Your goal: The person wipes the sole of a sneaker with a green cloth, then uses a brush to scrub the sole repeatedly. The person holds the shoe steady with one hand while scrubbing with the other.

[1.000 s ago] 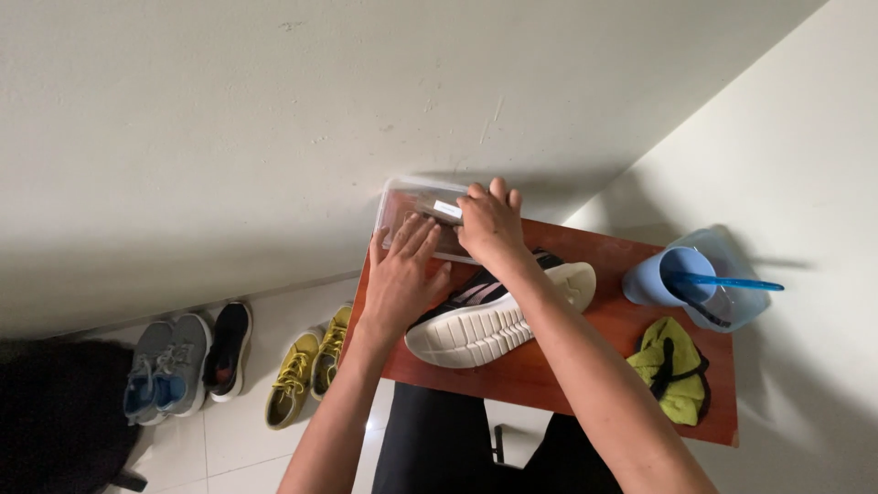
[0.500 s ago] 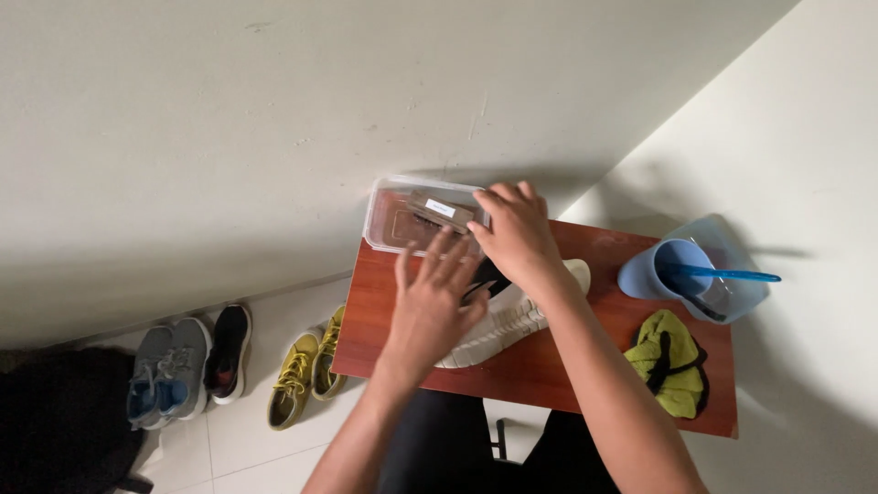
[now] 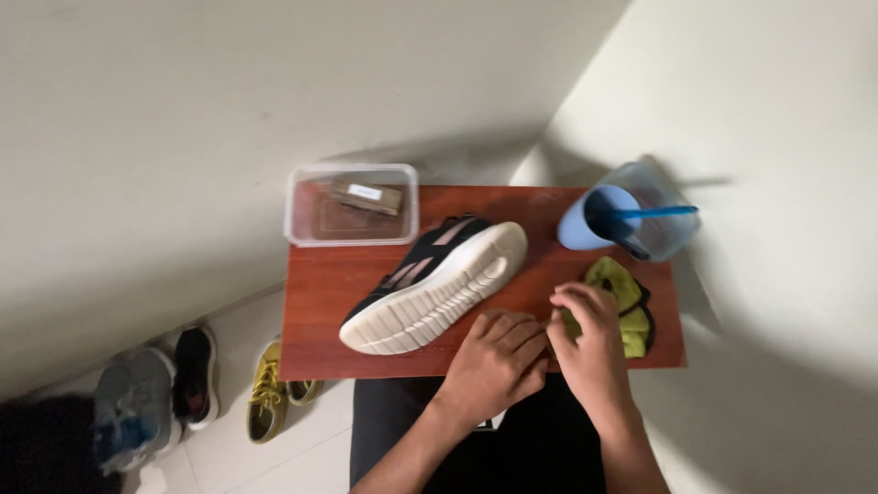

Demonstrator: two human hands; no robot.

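Pale walls across the upper half and right of the frame, meeting in a corner above the centre. Below them, mid-frame, a reddish-brown wooden table (image 3: 320, 311), seen from above. On its middle, a black sneaker (image 3: 430, 288) lying on its side, pale ribbed sole turned toward the lower edge, toe toward the upper right, pinkish stripes on the upper.

Upper left corner of the table: a clear plastic box (image 3: 352, 203), rectangular, with a small brown block inside. Upper right corner: a blue cup (image 3: 585, 220) just beside a clear container (image 3: 663, 224), with a blue-handled tool (image 3: 654, 212) across them; what sort of tool, impossible to tell.

At the right end of the table, a yellow-green cloth (image 3: 626, 297), crumpled, with dark edging, partly hidden by fingers.

Lower centre, at the near edge of the table: left hand (image 3: 494, 366), fingers curled loosely and close together, knuckles up, resting on the wood just below the heel end of the sole; nothing visibly held. Just to its right, almost touching: right hand (image 3: 590, 343), fingers bent and bunched, tips on the near edge of the cloth; pinching it or merely pressing on it, cannot tell.

Lower left of the frame, on pale floor tiles: grey-blue shoes (image 3: 133, 412), a black shoe (image 3: 195, 375), yellow shoes (image 3: 267, 393).
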